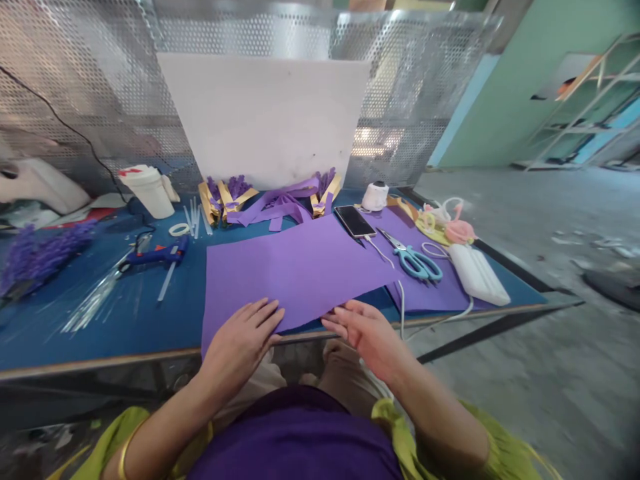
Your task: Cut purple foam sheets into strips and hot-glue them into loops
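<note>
A purple sheet [295,267] that looks like foam or felt lies across the middle of the blue table, one corner hanging past the front edge. My left hand [243,337] rests flat on its lower part, fingers stretched out. At the sheet's near edge is my right hand [365,333], its fingers loosely bent and apart; whether they touch the edge is hard to make out. To the right, blue-handled scissors [417,262] lie open on more purple sheets [427,300]. A phone [355,221] with a white cable plugged in lies beside the middle sheet's far corner.
On the left are a blue glue gun [155,255], glue sticks [95,300], a tape roll [179,229], a white cup [149,192] and purple flowers [55,253]. Purple strips [285,203] lie behind the sheet. A white power strip [479,273] sits at the right edge.
</note>
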Demonstrator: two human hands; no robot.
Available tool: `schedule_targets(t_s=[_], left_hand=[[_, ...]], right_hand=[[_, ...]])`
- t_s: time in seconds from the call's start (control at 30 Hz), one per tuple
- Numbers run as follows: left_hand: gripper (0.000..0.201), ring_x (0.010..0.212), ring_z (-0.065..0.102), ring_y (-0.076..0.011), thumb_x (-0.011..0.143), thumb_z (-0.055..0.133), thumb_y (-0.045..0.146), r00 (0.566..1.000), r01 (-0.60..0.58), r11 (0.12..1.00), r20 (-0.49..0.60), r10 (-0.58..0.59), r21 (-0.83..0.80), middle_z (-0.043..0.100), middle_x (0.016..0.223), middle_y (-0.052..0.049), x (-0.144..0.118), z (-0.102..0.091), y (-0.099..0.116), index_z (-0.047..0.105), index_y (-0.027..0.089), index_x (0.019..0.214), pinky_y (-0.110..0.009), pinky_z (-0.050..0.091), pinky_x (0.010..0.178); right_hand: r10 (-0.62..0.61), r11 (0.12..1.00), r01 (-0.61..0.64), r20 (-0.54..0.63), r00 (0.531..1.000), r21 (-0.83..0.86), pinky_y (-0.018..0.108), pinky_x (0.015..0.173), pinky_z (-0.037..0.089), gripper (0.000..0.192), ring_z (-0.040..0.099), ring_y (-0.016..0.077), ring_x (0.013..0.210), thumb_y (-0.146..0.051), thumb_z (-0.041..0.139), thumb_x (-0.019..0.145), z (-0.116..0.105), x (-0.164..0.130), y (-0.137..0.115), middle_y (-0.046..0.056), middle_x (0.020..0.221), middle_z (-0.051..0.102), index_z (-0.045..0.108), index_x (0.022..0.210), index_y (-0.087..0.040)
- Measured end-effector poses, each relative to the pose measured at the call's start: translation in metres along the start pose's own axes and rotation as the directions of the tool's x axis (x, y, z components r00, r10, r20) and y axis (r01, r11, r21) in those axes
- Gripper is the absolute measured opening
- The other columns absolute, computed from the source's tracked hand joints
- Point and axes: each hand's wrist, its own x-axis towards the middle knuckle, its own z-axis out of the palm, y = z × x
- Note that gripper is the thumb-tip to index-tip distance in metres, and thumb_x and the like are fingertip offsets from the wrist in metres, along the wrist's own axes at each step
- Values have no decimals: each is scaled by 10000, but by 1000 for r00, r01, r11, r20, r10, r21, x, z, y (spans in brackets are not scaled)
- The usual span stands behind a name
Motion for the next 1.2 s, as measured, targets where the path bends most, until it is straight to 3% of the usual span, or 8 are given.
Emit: schedule_targets(t_s=[0.1, 0.17, 0.23, 0.3, 0.4, 0.7, 0.87, 1.2], left_hand=[[365, 1198, 652, -263, 1025, 417, 292, 999, 18, 1000, -44, -19, -22, 706, 1274, -90, -5, -2, -9, 676, 195, 1263, -426, 572, 980], [379, 1167, 670, -251, 1021, 390, 243, 997, 18, 1000, -70, -19, -26, 719, 1249, -83, -9, -3, -11, 690, 200, 1247, -417, 583, 965], [393, 1153, 678, -245, 1000, 390, 194, 997, 17, 1000, -81, -17, -9, 714, 1258, -82, -12, -3, -11, 690, 205, 1254, -415, 582, 970], [406, 1127, 690, -251, 978, 390, 158, 996, 19, 999, -84, -16, 29, 718, 1248, -91, -13, -6, -11, 694, 192, 1246, -416, 588, 955], [427, 1092, 706, -262, 958, 372, 122, 995, 30, 995, -98, -21, 93, 735, 1204, -113, -11, -16, -15, 698, 160, 1230, -416, 593, 933], [485, 1274, 604, -238, 981, 334, 108, 986, -99, 981, -117, 120, 169, 654, 1360, -85, -3, -42, -55, 612, 206, 1366, -438, 465, 1100], [448, 1269, 606, -202, 1004, 366, 156, 983, -168, 982, -53, 173, 91, 657, 1363, -22, -33, -25, -63, 610, 274, 1360, -405, 447, 1114], [308, 1125, 691, -211, 993, 502, 392, 990, 111, 914, -43, -138, -390, 769, 1127, -25, -51, -24, -66, 772, 261, 1063, -350, 544, 993]], right_hand=[[-90, 881, 84, 9, 996, -466, 320, 675, 583, 263, 708, 186, 702, -407, 749, 786, -21, -13, -1, 45, 812, 748, 689, 921, -189], [-409, 550, 255, 9, 912, -795, 361, 704, 577, 201, 690, 208, 706, -385, 697, 836, -35, -12, -5, 53, 790, 729, 693, 926, -205], [-653, 107, 335, 188, 734, -936, 450, 863, 559, 219, 693, 274, 916, -315, 670, 861, -47, -4, -9, 112, 984, 737, 704, 1048, -206], [-642, -197, 388, 418, 642, -900, 513, 987, 509, 333, 632, 327, 1144, -242, 640, 879, -54, 8, -14, 156, 1207, 694, 672, 1207, -187], [-473, -375, 515, 637, 609, -771, 509, 1046, 485, 369, 582, 309, 1256, -203, 603, 911, -54, 24, -17, 143, 1300, 671, 640, 1277, -173], [-338, -558, 564, 788, 515, -609, 468, 1004, 488, 430, 657, 267, 1158, -49, 468, 915, -37, 35, -25, 125, 1251, 717, 678, 1271, -168], [-222, -606, 567, 803, 554, -558, 432, 954, 494, 370, 683, 261, 1035, -64, 538, 879, -37, 8, -18, 128, 1194, 737, 700, 1203, -138], [-297, -109, 569, 573, 764, -815, 324, 763, 495, 217, 682, 195, 838, -229, 562, 925, -67, 17, -42, 31, 883, 746, 777, 917, -255]])
